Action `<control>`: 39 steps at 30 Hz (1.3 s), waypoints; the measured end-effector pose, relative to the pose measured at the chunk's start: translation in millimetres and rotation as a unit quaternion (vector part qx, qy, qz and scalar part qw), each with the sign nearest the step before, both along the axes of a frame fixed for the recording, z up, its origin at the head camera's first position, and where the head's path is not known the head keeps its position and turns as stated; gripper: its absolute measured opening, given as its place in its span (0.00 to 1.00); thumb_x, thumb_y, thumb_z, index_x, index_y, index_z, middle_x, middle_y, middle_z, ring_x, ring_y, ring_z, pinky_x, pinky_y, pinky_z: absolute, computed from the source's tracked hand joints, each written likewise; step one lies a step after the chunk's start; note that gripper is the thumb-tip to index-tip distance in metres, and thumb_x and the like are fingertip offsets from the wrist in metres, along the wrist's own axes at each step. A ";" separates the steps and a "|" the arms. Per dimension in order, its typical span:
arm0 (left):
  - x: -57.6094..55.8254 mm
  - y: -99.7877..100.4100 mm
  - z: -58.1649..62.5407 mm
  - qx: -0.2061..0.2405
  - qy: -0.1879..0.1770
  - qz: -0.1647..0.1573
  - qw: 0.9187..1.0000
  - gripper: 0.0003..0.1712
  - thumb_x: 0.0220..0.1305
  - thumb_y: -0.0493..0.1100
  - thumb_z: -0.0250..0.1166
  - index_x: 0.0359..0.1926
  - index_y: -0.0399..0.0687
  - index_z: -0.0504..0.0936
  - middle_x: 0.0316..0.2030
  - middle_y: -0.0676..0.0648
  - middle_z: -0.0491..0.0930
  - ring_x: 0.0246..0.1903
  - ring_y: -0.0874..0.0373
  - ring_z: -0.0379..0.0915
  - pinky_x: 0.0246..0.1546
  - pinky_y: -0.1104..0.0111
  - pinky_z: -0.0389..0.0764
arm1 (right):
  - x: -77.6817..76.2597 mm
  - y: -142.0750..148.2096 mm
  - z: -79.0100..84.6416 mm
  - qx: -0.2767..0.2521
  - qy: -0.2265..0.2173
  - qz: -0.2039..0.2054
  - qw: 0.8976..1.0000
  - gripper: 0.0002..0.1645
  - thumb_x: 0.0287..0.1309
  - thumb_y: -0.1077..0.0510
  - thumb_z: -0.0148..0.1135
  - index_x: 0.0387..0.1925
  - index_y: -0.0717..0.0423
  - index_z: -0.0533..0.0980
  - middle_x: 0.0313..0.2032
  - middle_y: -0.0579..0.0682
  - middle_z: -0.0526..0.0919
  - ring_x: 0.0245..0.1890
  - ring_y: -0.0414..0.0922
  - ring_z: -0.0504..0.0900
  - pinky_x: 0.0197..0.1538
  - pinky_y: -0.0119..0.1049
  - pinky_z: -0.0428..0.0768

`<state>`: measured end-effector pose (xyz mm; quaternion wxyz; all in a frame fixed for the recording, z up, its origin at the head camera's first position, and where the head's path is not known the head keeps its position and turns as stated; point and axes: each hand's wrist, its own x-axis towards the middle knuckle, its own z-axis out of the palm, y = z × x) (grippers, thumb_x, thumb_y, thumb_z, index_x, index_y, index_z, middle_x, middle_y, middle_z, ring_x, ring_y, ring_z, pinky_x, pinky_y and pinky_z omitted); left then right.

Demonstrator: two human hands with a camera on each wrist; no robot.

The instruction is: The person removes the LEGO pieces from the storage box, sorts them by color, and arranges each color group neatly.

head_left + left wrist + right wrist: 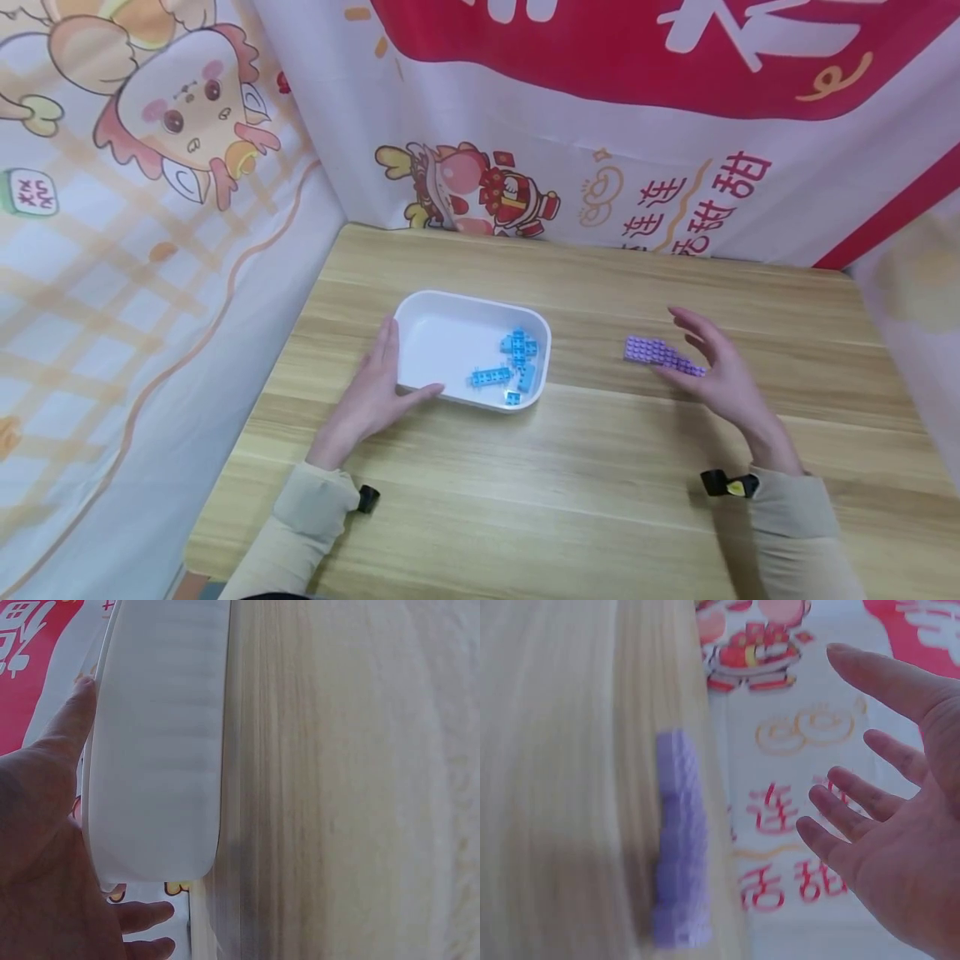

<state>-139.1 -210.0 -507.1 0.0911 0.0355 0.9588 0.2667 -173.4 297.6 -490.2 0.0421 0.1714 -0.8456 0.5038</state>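
A white plastic box (pixel 450 346) with rounded corners stands on the table, with several translucent blue building bricks (pixel 491 377) in its right part. My left hand (pixel 372 387) rests against the box's near left corner, its straight fingers along the left end and its thumb at the near rim. In the left wrist view the hand (pixel 45 825) lies beside the box's wall (pixel 161 750). To the right, purple studded building bricks (pixel 651 350) lie in a stepped row. Over their right end hovers my right hand (pixel 723 379), fingers spread, holding nothing; the right wrist view shows a gap between the bricks (pixel 681 847) and the hand (pixel 907 802).
The wooden table (pixel 570 492) meets a printed white and red cloth (pixel 570 150) along its back edge. Another patterned cloth (pixel 172 275) hangs along the left side. Small black devices (pixel 727 483) are worn on the wrists.
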 end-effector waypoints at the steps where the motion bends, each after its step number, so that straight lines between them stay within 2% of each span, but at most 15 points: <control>1: -0.1 0.0 -0.1 0.000 0.000 0.000 1.000 0.82 0.63 0.83 0.66 0.88 0.48 0.21 0.90 0.41 0.22 0.90 0.36 0.34 0.90 0.38 0.43 | 0.2 -5.3 2.6 -0.004 0.002 0.005 1.000 0.54 0.55 0.77 0.78 0.81 0.64 0.66 0.79 0.62 0.70 0.73 0.24 0.68 0.74 0.12 0.67; 3: -0.2 0.1 -0.5 0.000 0.000 0.000 1.000 0.82 0.63 0.83 0.66 0.88 0.48 0.21 0.90 0.41 0.22 0.90 0.36 0.34 0.90 0.38 0.43 | 0.3 -15.5 6.0 -0.011 0.003 0.016 1.000 0.53 0.55 0.77 0.77 0.80 0.64 0.66 0.78 0.52 0.73 0.72 0.24 0.69 0.75 0.13 0.68; 5: -0.4 0.2 -0.7 0.001 0.001 0.000 1.000 0.82 0.63 0.83 0.67 0.88 0.48 0.21 0.90 0.42 0.22 0.90 0.36 0.33 0.90 0.38 0.43 | -0.2 -25.3 7.8 -0.018 0.011 0.030 0.999 0.53 0.53 0.78 0.77 0.80 0.65 0.67 0.78 0.47 0.73 0.72 0.23 0.70 0.76 0.15 0.69; 8: -0.5 0.2 -1.1 0.002 0.001 0.001 1.000 0.82 0.63 0.83 0.67 0.88 0.49 0.21 0.90 0.42 0.22 0.90 0.36 0.33 0.90 0.39 0.43 | 0.5 -40.4 9.3 -0.016 0.014 0.049 0.999 0.55 0.51 0.78 0.78 0.80 0.64 0.67 0.78 0.52 0.73 0.73 0.24 0.70 0.77 0.16 0.68; 12: 0.0 0.0 -1.5 0.002 0.000 0.002 1.000 0.82 0.62 0.83 0.67 0.88 0.50 0.21 0.90 0.43 0.22 0.90 0.36 0.32 0.90 0.39 0.43 | 3.6 -62.1 10.9 0.013 0.007 0.067 0.998 0.56 0.52 0.74 0.81 0.81 0.60 0.67 0.79 0.64 0.71 0.77 0.44 0.73 0.77 0.15 0.67; 14: 0.2 -0.2 -1.7 0.003 -0.001 0.002 1.000 0.82 0.62 0.84 0.67 0.88 0.50 0.21 0.90 0.43 0.22 0.90 0.37 0.32 0.90 0.39 0.43 | 4.2 -72.8 11.5 0.027 0.002 0.076 0.997 0.56 0.53 0.71 0.82 0.82 0.57 0.67 0.79 0.63 0.72 0.77 0.54 0.74 0.77 0.18 0.67; 16: 0.3 -0.6 -2.0 0.004 -0.001 0.003 1.000 0.82 0.62 0.84 0.66 0.88 0.51 0.21 0.90 0.43 0.22 0.90 0.37 0.31 0.90 0.39 0.42 | 2.9 -83.5 11.3 0.032 0.004 0.090 0.995 0.56 0.53 0.70 0.82 0.81 0.58 0.67 0.79 0.63 0.72 0.76 0.62 0.74 0.81 0.28 0.72; 20: -0.1 -1.3 -2.4 0.006 -0.001 0.003 1.000 0.82 0.62 0.85 0.66 0.88 0.51 0.21 0.90 0.44 0.21 0.90 0.38 0.30 0.90 0.39 0.41 | -4.9 -105.4 10.0 0.021 0.004 0.115 0.993 0.54 0.54 0.71 0.82 0.80 0.61 0.67 0.78 0.63 0.73 0.76 0.64 0.75 0.81 0.58 0.75; 22: -0.6 -1.3 -2.7 0.006 0.000 0.003 1.000 0.82 0.61 0.85 0.65 0.88 0.52 0.21 0.90 0.44 0.21 0.90 0.38 0.30 0.90 0.39 0.41 | -10.3 -116.9 9.7 0.017 0.000 0.127 0.992 0.53 0.55 0.70 0.81 0.80 0.60 0.68 0.78 0.63 0.74 0.76 0.64 0.75 0.80 0.65 0.75; 27: -1.6 -1.0 -3.3 0.007 0.000 0.002 1.000 0.83 0.61 0.85 0.66 0.88 0.51 0.21 0.90 0.44 0.21 0.90 0.39 0.30 0.90 0.39 0.42 | -22.6 -145.9 10.8 0.028 -0.021 0.162 0.986 0.49 0.60 0.64 0.81 0.80 0.57 0.69 0.77 0.61 0.76 0.76 0.61 0.76 0.80 0.63 0.76; 33: -1.7 -0.4 -1.7 0.010 -0.003 0.006 1.000 0.82 0.62 0.83 0.67 0.88 0.52 0.21 0.90 0.44 0.22 0.90 0.39 0.30 0.90 0.39 0.42 | -33.1 -176.9 9.1 0.042 -0.049 0.221 0.973 0.43 0.63 0.64 0.78 0.77 0.60 0.72 0.72 0.64 0.79 0.70 0.62 0.82 0.78 0.63 0.78; 36: -1.8 -0.2 -1.6 0.010 -0.003 0.007 1.000 0.82 0.62 0.83 0.67 0.88 0.52 0.21 0.90 0.44 0.22 0.90 0.39 0.31 0.90 0.39 0.43 | -35.8 -188.5 7.2 0.054 -0.054 0.242 0.967 0.37 0.64 0.64 0.77 0.73 0.63 0.75 0.65 0.64 0.85 0.62 0.60 0.87 0.71 0.60 0.85; 39: -1.5 -0.4 -1.9 0.007 -0.004 0.006 1.000 0.83 0.62 0.83 0.67 0.88 0.52 0.21 0.90 0.43 0.22 0.90 0.38 0.32 0.90 0.39 0.43 | -37.7 -197.9 4.2 0.095 -0.053 0.246 0.963 0.29 0.65 0.61 0.78 0.65 0.63 0.82 0.52 0.59 0.90 0.50 0.52 0.89 0.59 0.50 0.91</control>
